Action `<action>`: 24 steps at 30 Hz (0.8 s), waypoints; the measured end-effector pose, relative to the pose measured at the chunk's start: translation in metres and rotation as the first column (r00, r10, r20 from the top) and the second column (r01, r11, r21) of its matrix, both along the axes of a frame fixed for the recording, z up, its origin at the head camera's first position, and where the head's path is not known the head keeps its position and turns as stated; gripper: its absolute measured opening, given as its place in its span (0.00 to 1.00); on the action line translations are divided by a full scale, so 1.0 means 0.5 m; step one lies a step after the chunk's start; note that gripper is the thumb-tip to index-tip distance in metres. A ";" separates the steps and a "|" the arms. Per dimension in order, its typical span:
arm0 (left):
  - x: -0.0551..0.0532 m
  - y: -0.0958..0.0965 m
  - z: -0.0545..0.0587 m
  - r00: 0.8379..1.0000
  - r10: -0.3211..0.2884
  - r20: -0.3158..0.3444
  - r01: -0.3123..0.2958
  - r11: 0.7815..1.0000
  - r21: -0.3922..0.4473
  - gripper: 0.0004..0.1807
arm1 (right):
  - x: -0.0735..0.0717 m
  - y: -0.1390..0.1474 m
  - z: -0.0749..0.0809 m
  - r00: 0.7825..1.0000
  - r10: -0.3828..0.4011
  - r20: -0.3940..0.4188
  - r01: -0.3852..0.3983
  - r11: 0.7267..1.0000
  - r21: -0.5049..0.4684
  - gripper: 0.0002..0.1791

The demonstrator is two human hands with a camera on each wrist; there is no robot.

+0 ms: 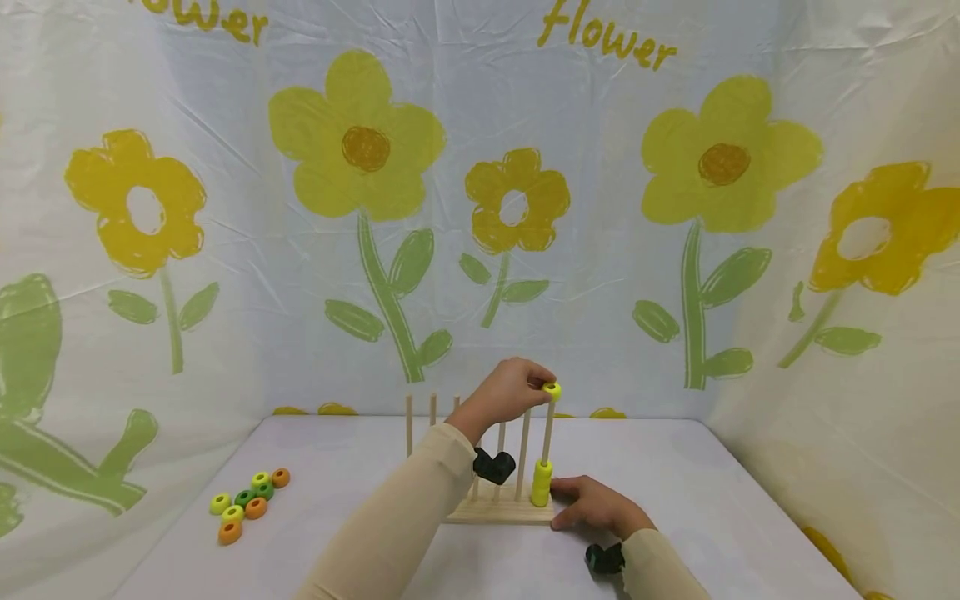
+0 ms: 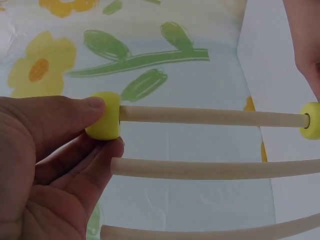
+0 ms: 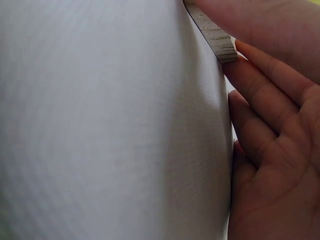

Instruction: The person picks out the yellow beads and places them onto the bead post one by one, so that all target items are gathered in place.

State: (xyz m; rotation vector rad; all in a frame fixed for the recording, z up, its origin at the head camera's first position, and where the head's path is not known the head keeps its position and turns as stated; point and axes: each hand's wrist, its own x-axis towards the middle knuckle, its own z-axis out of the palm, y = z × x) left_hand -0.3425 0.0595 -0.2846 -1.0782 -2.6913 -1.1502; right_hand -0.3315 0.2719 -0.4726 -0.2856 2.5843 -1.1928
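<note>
My left hand [image 1: 517, 387] pinches a yellow bead [image 1: 552, 391] between thumb and fingers at the top of the rightmost peg [image 1: 548, 433]. In the left wrist view, the peg's tip meets the hole of that bead [image 2: 111, 125]. Lower on the same peg sits a stack of yellow beads [image 1: 541, 485]. My right hand [image 1: 596, 504] holds the right end of the wooden base [image 1: 502, 510], thumb and index finger on either side of its end. The right wrist view shows the base's corner [image 3: 220, 42] between them. My left forearm hides part of the rack.
Several loose beads lie at the table's left, among them an orange bead [image 1: 230, 532], a green bead [image 1: 244, 497] and a yellow bead [image 1: 221, 503]. More bare upright pegs [image 1: 409, 425] stand left of the stacked one. A flower-printed cloth [image 1: 592, 317] hangs behind the white table [image 1: 315, 467].
</note>
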 end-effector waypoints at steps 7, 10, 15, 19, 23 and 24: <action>-0.004 0.006 -0.004 1.000 -0.007 -0.031 0.006 1.000 -0.023 0.17 | -0.005 0.004 -0.007 1.000 0.015 -0.005 -0.015 1.000 0.003 0.37; -0.004 0.007 -0.004 0.999 -0.005 -0.032 0.004 0.999 -0.040 0.17 | -0.008 0.006 -0.010 1.000 0.014 -0.008 -0.014 1.000 0.015 0.37; -0.004 0.011 -0.007 1.000 -0.004 -0.030 0.002 0.998 -0.066 0.18 | -0.009 0.008 -0.013 1.000 0.019 -0.013 -0.018 1.000 0.018 0.37; -0.006 0.012 -0.008 0.999 -0.007 -0.032 0.005 0.997 -0.078 0.17 | -0.009 0.007 -0.013 1.000 0.010 -0.008 -0.010 1.000 0.016 0.38; -0.003 0.014 -0.007 0.999 -0.002 -0.041 -0.003 0.993 -0.114 0.16 | -0.009 0.005 -0.013 1.000 0.006 -0.002 -0.006 1.000 0.012 0.39; -0.002 0.014 -0.007 0.999 0.000 -0.045 -0.006 0.992 -0.124 0.16 | -0.008 0.005 -0.013 1.000 0.007 0.000 -0.007 1.000 0.012 0.39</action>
